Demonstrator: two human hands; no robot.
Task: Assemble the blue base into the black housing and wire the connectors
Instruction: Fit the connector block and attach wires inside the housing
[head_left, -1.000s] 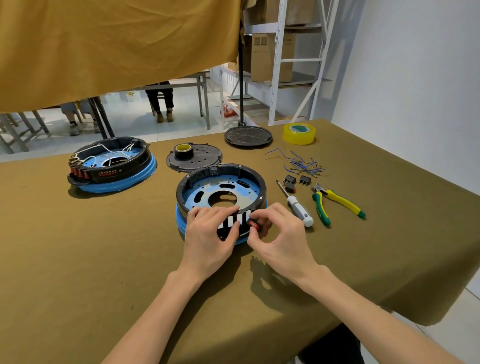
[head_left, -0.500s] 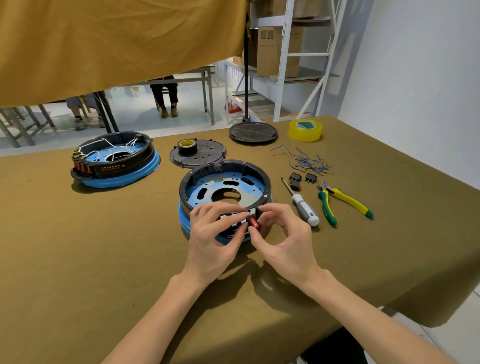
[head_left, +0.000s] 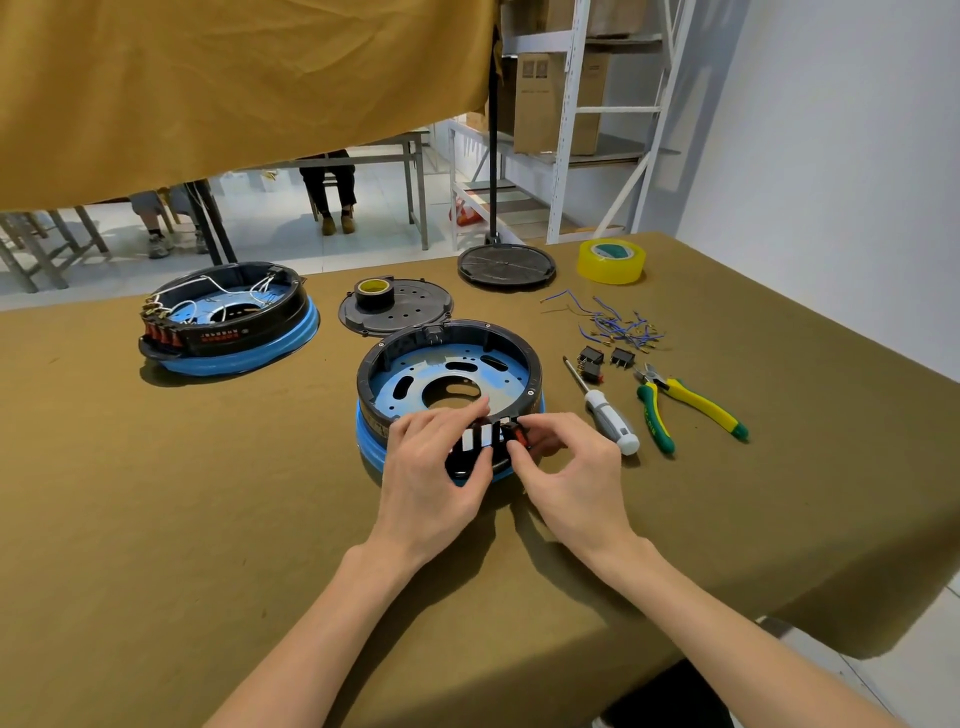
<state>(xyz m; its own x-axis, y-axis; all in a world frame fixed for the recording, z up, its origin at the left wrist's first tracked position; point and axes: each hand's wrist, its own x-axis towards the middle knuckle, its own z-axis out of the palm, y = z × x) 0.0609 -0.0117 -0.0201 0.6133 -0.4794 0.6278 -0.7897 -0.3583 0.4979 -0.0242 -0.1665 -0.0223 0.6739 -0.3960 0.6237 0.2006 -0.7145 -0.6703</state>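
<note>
Pinched between the thumb and fingertips of the right hand (head_left: 574, 486) is a small red-faced switch (head_left: 519, 435), held at the rightmost opening of the switch panel on the near wall of the black housing (head_left: 527, 358); the left hand (head_left: 434, 475) curls over that panel's left side, fingers on the rim and thumb below, steadying it. From the head view, the blue base (head_left: 441, 371) already sits inside the housing, its blue skirt showing beneath the black ring, so the first part of the job looks done. The panel's other openings show white and seem empty, which suggests switch fitting has only begun. No wires lie inside this unit. A loose bundle of blue wires (head_left: 615, 325) and spare black switches (head_left: 605, 358) wait on the cloth to the right, near a screwdriver (head_left: 605, 410) and pliers (head_left: 675, 402). A second unit (head_left: 228, 322) at far left, already carrying white wiring and red switches, hints at the finished state, so most of the wiring appears to remain.
</note>
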